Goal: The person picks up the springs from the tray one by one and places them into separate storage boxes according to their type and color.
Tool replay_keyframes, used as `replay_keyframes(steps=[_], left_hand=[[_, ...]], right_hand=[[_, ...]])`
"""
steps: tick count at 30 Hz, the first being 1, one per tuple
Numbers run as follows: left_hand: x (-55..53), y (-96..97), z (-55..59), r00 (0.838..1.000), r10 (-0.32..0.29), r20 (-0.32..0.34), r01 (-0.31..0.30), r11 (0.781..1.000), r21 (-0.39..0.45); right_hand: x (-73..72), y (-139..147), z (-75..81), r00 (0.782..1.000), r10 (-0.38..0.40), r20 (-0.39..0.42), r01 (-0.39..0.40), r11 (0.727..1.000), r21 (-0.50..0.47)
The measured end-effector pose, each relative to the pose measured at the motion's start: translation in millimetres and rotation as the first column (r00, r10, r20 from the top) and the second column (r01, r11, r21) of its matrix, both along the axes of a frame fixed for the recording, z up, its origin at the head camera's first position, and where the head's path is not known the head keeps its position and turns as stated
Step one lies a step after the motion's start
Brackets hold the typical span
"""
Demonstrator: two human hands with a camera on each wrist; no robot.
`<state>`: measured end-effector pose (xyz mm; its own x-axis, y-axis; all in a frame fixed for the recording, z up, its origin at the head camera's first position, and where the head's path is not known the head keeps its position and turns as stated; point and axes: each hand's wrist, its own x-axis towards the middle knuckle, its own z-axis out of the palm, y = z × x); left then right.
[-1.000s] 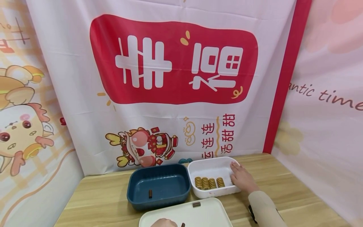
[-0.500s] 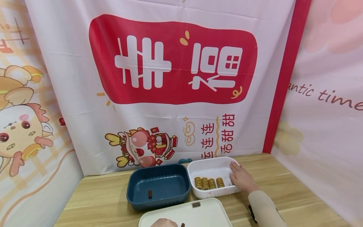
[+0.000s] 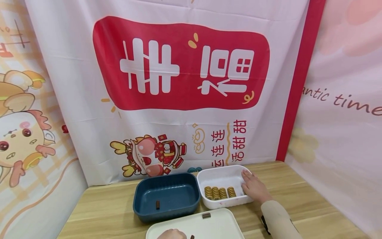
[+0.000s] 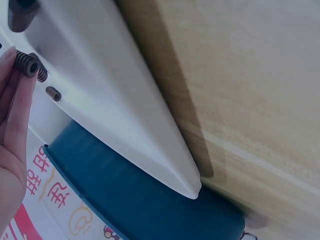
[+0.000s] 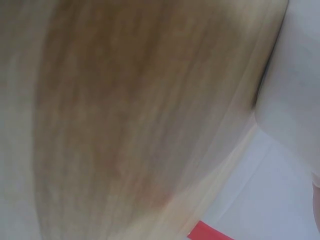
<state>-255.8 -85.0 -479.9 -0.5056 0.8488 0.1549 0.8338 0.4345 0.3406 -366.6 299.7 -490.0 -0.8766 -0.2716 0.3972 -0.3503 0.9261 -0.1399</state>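
Note:
My left hand point(image 3: 172, 234) is at the bottom edge of the head view, over the cream tray point(image 3: 223, 225). In the left wrist view its thumb and fingers pinch a dark brown coil spring point(image 4: 25, 63) with a hollow end. Two like springs are beyond it: one close behind, and a spring point(image 4: 53, 93) nearer the tray's edge. My right hand point(image 3: 255, 189) rests over the right wall of the white bin point(image 3: 226, 202), fingers extended along the inside. Several yellow-and-dark ribbed pieces point(image 3: 216, 193) stand in a row in that bin.
A dark blue bin point(image 3: 165, 212) stands left of the white one, with a small brown cylinder point(image 3: 158, 204) inside. The tray lies in front of both bins on the wooden table point(image 3: 98, 205). A printed cloth point(image 3: 167, 119) hangs behind the table.

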Motion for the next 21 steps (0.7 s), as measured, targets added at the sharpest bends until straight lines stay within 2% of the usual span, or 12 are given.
replay_keyframes(steps=[5, 8, 10, 12, 15, 16, 19, 21], left_hand=[[1.0, 0.3, 2.4, 1.000, -0.021, 0.002, 0.021, 0.999, 0.033], [-2.9, -1.0, -3.7, 0.996, -0.064, 0.066, 0.056, 0.992, 0.113], [-10.9, -2.8, -17.6, 0.990, -0.085, 0.111, 0.068, 0.986, 0.153], [-23.1, -5.5, -39.6, 0.977, -0.096, 0.193, 0.059, 0.980, 0.189], [-40.9, -9.3, -72.8, 0.932, -0.095, 0.350, 0.009, 0.971, 0.240], [-44.9, -10.0, -80.0, 0.910, -0.096, 0.403, -0.011, 0.967, 0.256], [-27.7, -7.9, -49.3, 0.853, -0.120, 0.509, -0.062, 0.943, 0.327], [-11.7, -5.8, -22.6, 0.835, -0.129, 0.535, -0.089, 0.928, 0.363]], right_hand=[[-1.9, 1, -2.0, 1.000, 0.007, -0.007, -0.007, 1.000, 0.001], [-2.0, 2, -2.6, 1.000, 0.013, -0.021, -0.013, 1.000, 0.008], [-2.4, 2, -3.0, 1.000, 0.017, -0.025, -0.017, 1.000, 0.006], [-2.6, 2, -3.1, 1.000, 0.016, -0.024, -0.016, 1.000, 0.004], [-3.0, 1, -3.0, 1.000, 0.018, -0.023, -0.018, 1.000, -0.002], [-3.0, 1, -2.9, 1.000, 0.017, -0.021, -0.017, 1.000, -0.003], [-2.6, 1, -2.7, 1.000, 0.012, -0.011, -0.012, 1.000, -0.004], [-2.3, 1, -2.7, 1.000, 0.009, -0.005, -0.009, 1.000, -0.008]])
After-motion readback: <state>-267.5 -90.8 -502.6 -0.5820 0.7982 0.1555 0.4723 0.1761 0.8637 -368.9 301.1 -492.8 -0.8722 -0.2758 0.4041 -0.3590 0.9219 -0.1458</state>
